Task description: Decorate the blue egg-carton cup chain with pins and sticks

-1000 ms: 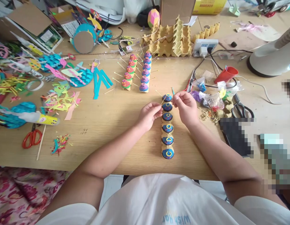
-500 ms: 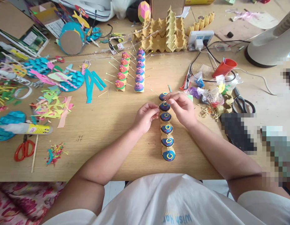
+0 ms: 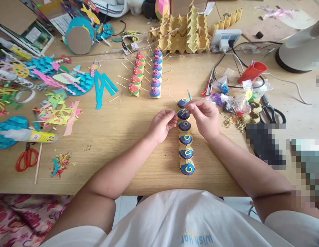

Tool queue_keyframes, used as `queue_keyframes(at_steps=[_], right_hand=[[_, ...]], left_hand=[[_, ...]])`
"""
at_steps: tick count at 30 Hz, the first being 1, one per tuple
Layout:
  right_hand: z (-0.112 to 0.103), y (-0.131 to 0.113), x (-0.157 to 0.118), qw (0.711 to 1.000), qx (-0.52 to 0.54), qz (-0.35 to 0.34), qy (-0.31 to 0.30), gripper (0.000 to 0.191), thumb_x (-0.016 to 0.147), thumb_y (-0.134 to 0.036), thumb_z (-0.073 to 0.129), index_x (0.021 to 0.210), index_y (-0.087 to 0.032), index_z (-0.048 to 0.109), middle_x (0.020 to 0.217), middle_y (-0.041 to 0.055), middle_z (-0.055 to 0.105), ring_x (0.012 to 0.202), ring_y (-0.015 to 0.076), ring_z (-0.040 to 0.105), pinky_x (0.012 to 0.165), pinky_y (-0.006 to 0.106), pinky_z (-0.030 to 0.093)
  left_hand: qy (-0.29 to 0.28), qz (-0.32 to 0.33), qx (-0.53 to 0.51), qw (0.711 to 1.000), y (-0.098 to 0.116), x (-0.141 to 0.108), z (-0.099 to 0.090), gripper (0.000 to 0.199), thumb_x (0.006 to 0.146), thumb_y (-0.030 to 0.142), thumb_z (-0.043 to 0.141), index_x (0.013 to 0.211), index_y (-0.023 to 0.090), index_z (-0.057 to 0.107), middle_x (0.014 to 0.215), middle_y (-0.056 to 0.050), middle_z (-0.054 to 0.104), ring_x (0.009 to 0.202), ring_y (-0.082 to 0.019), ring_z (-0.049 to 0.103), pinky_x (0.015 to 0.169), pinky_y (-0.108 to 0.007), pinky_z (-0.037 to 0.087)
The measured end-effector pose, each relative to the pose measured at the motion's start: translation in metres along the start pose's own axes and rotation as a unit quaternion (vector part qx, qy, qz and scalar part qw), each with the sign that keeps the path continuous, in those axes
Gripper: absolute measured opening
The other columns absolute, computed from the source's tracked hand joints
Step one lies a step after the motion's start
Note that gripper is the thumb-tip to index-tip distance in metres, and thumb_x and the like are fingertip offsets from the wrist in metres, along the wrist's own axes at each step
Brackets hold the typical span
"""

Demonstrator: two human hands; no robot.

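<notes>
A row of egg-carton cups [image 3: 185, 139], topped with blue clay and yellow rings, runs lengthwise in front of me. My left hand [image 3: 164, 124] is at the row's left side by the second cup from the far end, its thumb and fingers pinched together. From the right, my right hand [image 3: 204, 115] reaches over that same cup with thumb and forefinger closed. Whatever either pinch holds is too small to make out. A thin pale stick [image 3: 173, 100] juts out left of the farthest cup, and a short blue stick [image 3: 189, 95] lies just beyond it.
Farther off stand a red-and-green caterpillar [image 3: 136, 79] and a purple-and-blue caterpillar [image 3: 156, 77] with thin sticks. Rightward are a red cup [image 3: 254, 72], black scissors [image 3: 271, 111] and bagged clay [image 3: 236, 104]. Paper scraps [image 3: 56, 115], a glue bottle [image 3: 27, 135] and red-handled scissors [image 3: 26, 159] lie left.
The view has shifted slightly, so the table's things appear a little higher and farther right. Both hands stay pinched at the second cup, with only small finger movements.
</notes>
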State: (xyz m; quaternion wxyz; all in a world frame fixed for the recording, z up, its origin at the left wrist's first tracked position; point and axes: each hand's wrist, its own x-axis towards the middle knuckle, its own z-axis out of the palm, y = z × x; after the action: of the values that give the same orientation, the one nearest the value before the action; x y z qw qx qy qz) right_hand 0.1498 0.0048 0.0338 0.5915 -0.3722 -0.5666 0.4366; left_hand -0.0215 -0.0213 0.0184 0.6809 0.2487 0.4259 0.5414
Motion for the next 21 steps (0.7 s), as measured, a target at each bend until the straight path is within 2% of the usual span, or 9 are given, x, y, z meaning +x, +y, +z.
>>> queue_keyframes(at_steps=[7,13,18,21], right_hand=[[0.002,0.002,-0.001,0.999,0.024,0.032,0.002,0.04,0.079,-0.062,0.09,0.083,-0.026,0.076,0.087,0.0013,0.077,0.078,0.0152,0.067,0.074,0.032,0.057],[0.003,0.002,-0.001,0.999,0.027,0.025,-0.002,0.039,0.077,-0.058,0.094,0.08,-0.026,0.072,0.085,0.0004,0.075,0.079,0.0152,0.068,0.073,0.032,0.057],[0.007,0.0,-0.003,1.0,0.017,0.016,-0.012,0.043,0.076,-0.061,0.094,0.079,-0.026,0.068,0.084,0.0006,0.074,0.079,0.0167,0.068,0.075,0.035,0.06],[0.009,-0.003,-0.006,0.999,0.021,0.013,-0.024,0.04,0.078,-0.058,0.094,0.079,-0.026,0.069,0.084,0.0006,0.073,0.079,0.0164,0.068,0.076,0.035,0.061]], left_hand=[[-0.006,0.003,-0.02,1.0,-0.001,-0.001,-0.001,0.03,0.069,0.023,0.098,0.089,0.021,0.075,0.079,0.005,0.077,0.071,-0.004,0.071,0.067,-0.014,0.057],[-0.025,0.024,0.021,0.999,-0.005,-0.004,0.0,0.051,0.049,0.046,0.107,0.082,0.02,0.079,0.079,0.003,0.078,0.07,-0.005,0.069,0.066,-0.016,0.057],[-0.066,0.064,0.086,0.992,-0.009,-0.007,0.001,0.05,0.056,0.054,0.103,0.084,0.019,0.081,0.079,0.001,0.077,0.07,-0.007,0.065,0.066,-0.019,0.055],[-0.06,0.09,0.104,0.989,-0.011,-0.008,0.001,0.046,0.062,0.055,0.101,0.084,0.019,0.082,0.076,0.001,0.076,0.067,-0.007,0.063,0.063,-0.02,0.053]])
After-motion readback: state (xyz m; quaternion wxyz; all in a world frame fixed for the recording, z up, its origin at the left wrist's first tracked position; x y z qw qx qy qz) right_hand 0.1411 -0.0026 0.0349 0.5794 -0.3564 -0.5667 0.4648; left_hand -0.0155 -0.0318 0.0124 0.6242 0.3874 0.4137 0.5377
